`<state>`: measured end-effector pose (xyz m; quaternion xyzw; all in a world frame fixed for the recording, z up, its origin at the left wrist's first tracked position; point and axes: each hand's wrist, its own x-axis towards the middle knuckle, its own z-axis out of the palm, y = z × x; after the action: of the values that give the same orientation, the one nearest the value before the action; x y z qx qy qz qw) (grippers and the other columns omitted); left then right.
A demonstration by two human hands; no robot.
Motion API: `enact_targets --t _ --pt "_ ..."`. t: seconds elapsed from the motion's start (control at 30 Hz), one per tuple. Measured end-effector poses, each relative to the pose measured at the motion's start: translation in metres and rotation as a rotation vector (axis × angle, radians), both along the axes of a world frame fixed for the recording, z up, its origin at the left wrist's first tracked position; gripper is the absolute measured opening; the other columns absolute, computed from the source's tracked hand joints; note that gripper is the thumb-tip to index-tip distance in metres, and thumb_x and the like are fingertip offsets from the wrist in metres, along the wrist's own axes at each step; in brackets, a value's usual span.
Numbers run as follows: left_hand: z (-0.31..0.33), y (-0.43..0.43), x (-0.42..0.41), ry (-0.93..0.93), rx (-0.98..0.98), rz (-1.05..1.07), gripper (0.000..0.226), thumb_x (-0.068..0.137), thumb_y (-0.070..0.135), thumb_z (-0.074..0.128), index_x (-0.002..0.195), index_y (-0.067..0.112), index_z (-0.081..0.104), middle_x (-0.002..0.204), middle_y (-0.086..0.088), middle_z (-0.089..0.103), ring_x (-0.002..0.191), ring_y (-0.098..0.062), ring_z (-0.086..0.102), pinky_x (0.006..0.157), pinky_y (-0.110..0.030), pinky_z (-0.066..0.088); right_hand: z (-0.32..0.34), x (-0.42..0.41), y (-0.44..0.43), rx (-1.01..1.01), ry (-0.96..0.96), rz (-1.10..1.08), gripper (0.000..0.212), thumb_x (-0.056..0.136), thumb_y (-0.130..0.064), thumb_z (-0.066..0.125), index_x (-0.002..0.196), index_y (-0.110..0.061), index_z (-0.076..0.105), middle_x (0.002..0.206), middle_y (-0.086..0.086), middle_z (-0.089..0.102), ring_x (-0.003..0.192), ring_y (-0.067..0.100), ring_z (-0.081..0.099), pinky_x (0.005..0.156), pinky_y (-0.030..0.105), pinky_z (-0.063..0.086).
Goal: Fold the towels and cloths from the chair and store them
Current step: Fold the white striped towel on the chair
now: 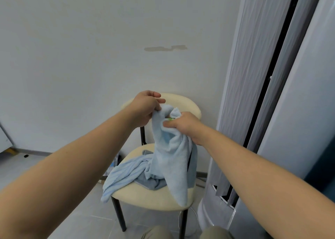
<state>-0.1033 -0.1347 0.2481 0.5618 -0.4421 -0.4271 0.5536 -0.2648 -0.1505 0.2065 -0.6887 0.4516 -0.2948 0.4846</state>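
A light blue towel (172, 159) hangs bunched above the cream chair (155, 197). My left hand (145, 108) pinches its top edge on the left. My right hand (183, 125) grips the towel's top just to the right, the two hands close together. The towel's lower end trails down past the seat's front edge. On the seat lie a striped light blue cloth (123, 177), draped over the left edge, and a darker grey-blue cloth (152, 183) partly under the others.
The chair stands against a pale wall (90, 57). A tall white column-shaped appliance (257, 111) stands right of the chair. A pale cabinet side (308, 111) fills the far right. Grey tiled floor (54, 175) lies to the left. My knees (181, 233) show at the bottom.
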Motion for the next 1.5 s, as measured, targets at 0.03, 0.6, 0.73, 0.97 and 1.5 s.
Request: enact_targets --t 0.03,0.6,0.73,0.97,1.5 --pt "0.000 0.000 0.000 0.003 0.016 0.019 0.038 0.085 -0.020 0.036 0.098 0.010 0.054 0.112 -0.016 0.067 0.100 -0.031 0.062 0.078 -0.034 0.057 0.000 0.001 -0.001 0.003 -0.014 -0.039 0.034 0.085 -0.040 0.075 0.106 -0.013 0.071 0.095 0.002 0.074 0.092 0.017 0.069 0.082 0.028 0.056" --pt "-0.016 0.005 0.037 -1.661 0.430 0.196 0.033 0.092 0.011 0.051 0.124 0.009 0.059 0.111 -0.006 0.061 0.101 -0.028 0.061 0.075 -0.032 0.042 -0.035 0.008 -0.007 0.273 -0.228 -0.122 0.066 0.079 -0.067 0.064 0.130 -0.024 0.062 0.126 -0.002 0.068 0.113 0.018 0.064 0.105 0.037 0.048" --pt "-0.012 0.012 0.047 -1.690 0.425 0.219 0.026 0.090 0.008 0.052 0.113 0.011 0.062 0.081 0.000 0.049 0.083 -0.023 0.056 0.069 -0.032 0.044 -0.036 0.006 0.001 0.185 -0.064 -0.056 0.023 0.087 -0.029 0.067 0.101 -0.011 0.072 0.094 0.007 0.075 0.084 0.021 0.069 0.077 0.032 0.052" --pt "-0.007 0.009 0.044 -1.266 -0.280 -0.128 0.039 0.092 0.002 0.051 0.089 0.036 0.069 0.094 0.020 0.068 0.087 -0.004 0.060 0.080 -0.018 0.045 -0.038 0.013 0.006 0.100 0.032 -0.009 0.008 0.080 -0.005 0.056 0.076 -0.012 0.056 0.073 0.008 0.053 0.067 0.020 0.051 0.065 0.028 0.038" --pt "-0.006 0.018 0.020 -1.791 -0.570 -0.019 0.021 0.095 0.011 0.060 0.113 0.016 0.070 0.099 -0.009 0.059 0.071 -0.033 0.061 0.054 -0.033 0.035 -0.048 0.019 0.006 0.048 0.002 0.118 0.094 0.077 0.008 0.063 0.152 -0.040 0.031 0.086 0.010 0.067 0.062 0.011 0.060 0.044 0.019 0.042"
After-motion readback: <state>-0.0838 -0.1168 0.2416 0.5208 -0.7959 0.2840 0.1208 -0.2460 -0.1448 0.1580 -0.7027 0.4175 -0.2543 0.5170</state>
